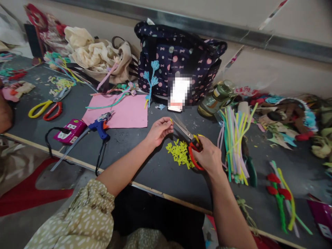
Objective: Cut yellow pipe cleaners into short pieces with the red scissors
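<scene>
Spotted sleeve (pixel 75 218) nearest, the left hand (pixel 161 131) reaches over the dark table (pixel 153 180), its thumb and fingers pinched together on what looks like a yellow piece (pixel 171 120), too small to be sure. Apart from it, the right hand (pixel 209 155) grips the scissors (pixel 190 135), tips just beside the left fingertips. Yellow bits (pixel 178 153) lie heaped beside the scissors' handles, between a glue gun (pixel 100 128) and a stem bundle (pixel 235 145).

Backed by a plain, pale beige-grey wall (pixel 298 17), crossed lengthwise by a dull grey, metal-looking rail (pixel 306 49). Furnished with a long, dark grey, flat-topped table (pixel 153 176), finished along the front with a narrow, pale, wood-coloured strip (pixel 186 204). Lit softly.
</scene>
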Motion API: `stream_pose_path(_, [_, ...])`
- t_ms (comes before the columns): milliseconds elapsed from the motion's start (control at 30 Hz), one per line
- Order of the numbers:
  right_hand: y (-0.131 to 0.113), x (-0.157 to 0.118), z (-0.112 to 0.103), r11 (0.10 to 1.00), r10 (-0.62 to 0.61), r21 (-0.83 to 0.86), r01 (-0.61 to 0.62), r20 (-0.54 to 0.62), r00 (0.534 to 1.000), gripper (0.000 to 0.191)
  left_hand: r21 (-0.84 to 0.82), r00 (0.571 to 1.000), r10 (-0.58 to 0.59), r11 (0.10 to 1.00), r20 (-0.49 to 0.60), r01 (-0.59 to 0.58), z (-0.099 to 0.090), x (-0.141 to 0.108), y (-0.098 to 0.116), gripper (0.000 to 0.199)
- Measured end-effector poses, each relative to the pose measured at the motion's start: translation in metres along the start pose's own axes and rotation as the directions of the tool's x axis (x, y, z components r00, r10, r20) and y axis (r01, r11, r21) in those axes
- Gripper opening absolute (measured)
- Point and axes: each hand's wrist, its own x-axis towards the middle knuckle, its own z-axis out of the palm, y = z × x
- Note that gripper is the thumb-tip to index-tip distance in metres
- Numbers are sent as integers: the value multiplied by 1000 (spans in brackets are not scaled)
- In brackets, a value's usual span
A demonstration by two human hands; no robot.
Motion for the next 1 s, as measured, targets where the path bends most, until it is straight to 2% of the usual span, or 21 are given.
stream_pose_path(500, [-2,1,1,998,33,-57,-32,20,999,22,95,999,42,995,14,-44,1,0,3,24])
stream_pose_path(800, [-3,0,-1,1000,23,20,-23,-6,1000,17,55,1000,18,998,-17,-17,-2,2,3,22])
stream_pose_path(1000, [-6,-2,-2,999,-35,28,35,14,999,12,20,999,24,1000,-30,-24,-2,2,4,22])
